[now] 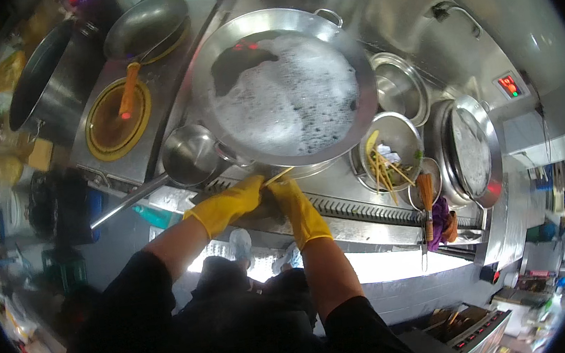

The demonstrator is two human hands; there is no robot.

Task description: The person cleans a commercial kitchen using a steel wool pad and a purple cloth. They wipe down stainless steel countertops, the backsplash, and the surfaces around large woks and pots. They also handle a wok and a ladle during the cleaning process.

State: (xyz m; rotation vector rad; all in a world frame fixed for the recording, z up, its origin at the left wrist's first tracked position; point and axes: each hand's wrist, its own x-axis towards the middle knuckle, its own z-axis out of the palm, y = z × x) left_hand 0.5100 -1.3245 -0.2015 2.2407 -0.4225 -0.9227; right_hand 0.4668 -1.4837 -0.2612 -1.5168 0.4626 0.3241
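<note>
A large metal wok (207,112) full of foamy water (295,97) stands before me. At its near rim, both my hands are close together in yellow rubber gloves. A thin wooden stick (280,175) runs from the fingertips of my left hand (236,199) toward the rim, passing above the fingers of my right hand (293,201). The left fingers look closed on the stick. My right hand bends downward next to it, and its grip is hidden. Left of the wok, a metal ladle (190,155) rests bowl-up with its long handle pointing toward me.
On the right, a metal bowl (390,124) contains wooden sticks and scraps. A bamboo brush (425,192) lies over a smaller strainer (437,173), near a purple cloth (439,222). Further right is another foamy pan (491,144). Leftward are a wooden-handled pan (148,28) and a round yellow-rimmed lid (120,134).
</note>
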